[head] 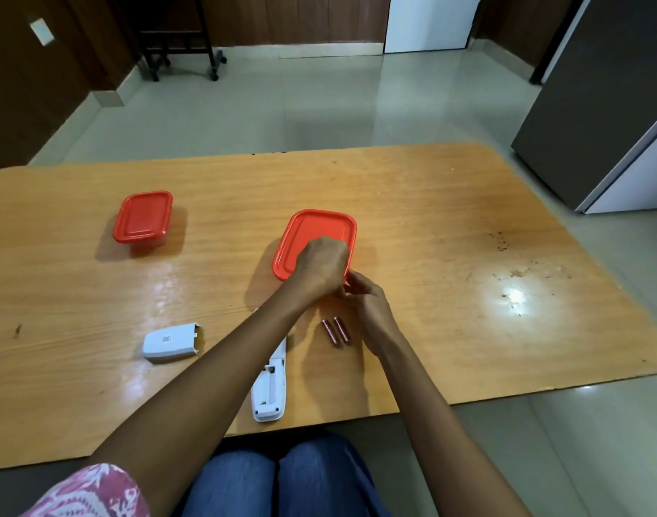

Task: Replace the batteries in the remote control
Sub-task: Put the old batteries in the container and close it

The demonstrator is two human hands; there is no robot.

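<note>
— Wooden counter (pixel 431 218), glossy, pale tiled floor behind. Far left?

— Small red-lidded container (pixel 142 218), closed, standing alone. Nearer the front edge, the white battery cover (pixel 172 343), off the remote and lying flat.

— Remote itself?

— Remote control (pixel 270 386) lies back-up near the front edge, compartment open, partly hidden under the left forearm.

— Hands?

— Left hand (pixel 321 266) reaches across, curled loosely, knuckles up, over the near edge of a second red-lidded container (pixel 312 236) at centre. Cannot tell whether it grips the lid or anything else. Right hand (pixel 368 304) sits just beside it, fingers bent toward the container's near corner; whether they pinch the rim, cannot tell.

— Batteries?

— Two batteries (pixel 336 330), reddish, side by side on the counter, between the remote and the right wrist, touching neither hand.
</note>
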